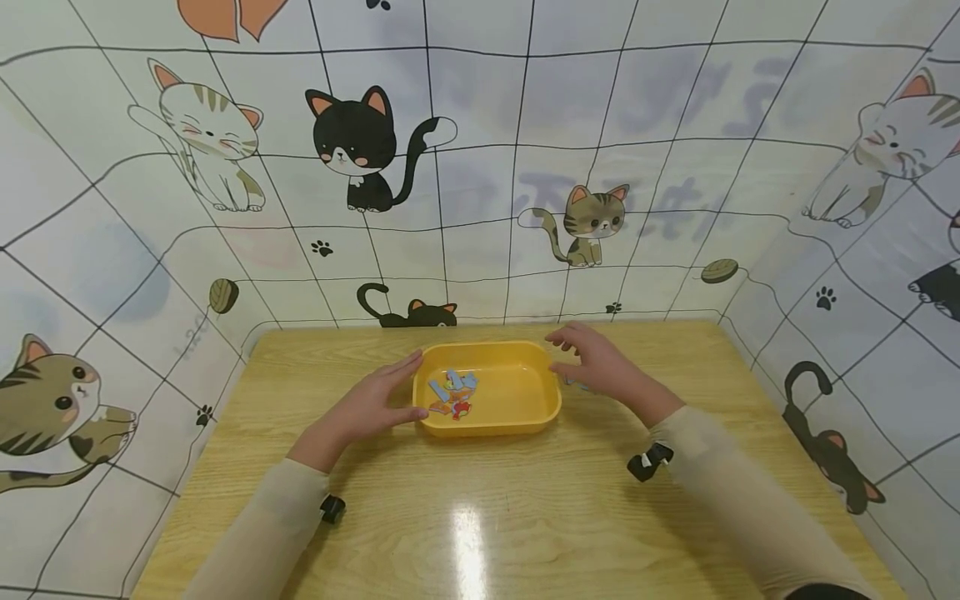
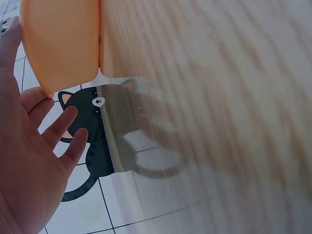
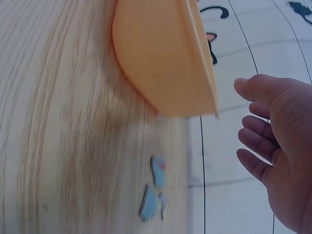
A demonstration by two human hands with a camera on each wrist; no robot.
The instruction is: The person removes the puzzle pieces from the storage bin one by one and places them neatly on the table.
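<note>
A yellow plastic tray stands on the wooden table. Inside its left half lie several flat, jigsaw-like pieces in blue, orange and red. My left hand rests at the tray's left end, thumb and forefinger spread along the rim; the left wrist view shows its other fingers extended loosely. My right hand hovers by the tray's right end with fingers slightly bent and nothing held. Below that hand, a few blue pieces lie on the table beside the tray, partly hidden by the hand in the head view.
The wooden table backs onto a wall covering with cat drawings and a black grid, which also rises on both sides. Small black devices sit at both wrists, over beige sleeves.
</note>
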